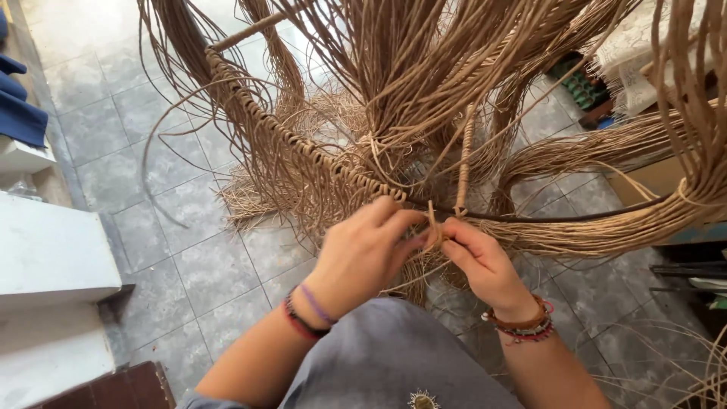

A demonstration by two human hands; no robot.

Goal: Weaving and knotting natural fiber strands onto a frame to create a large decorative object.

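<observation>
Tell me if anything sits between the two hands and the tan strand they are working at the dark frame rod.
Nothing visible does. The left hand and right hand both already pinch the tan strand directly at the dark frame rod. Loose hanging strands crowd above and behind, but none lies between fingers and strand.

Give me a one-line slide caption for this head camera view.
Left hand and right hand pinch tan rattan strands at a dark frame rod, above a grey tiled floor.
</observation>
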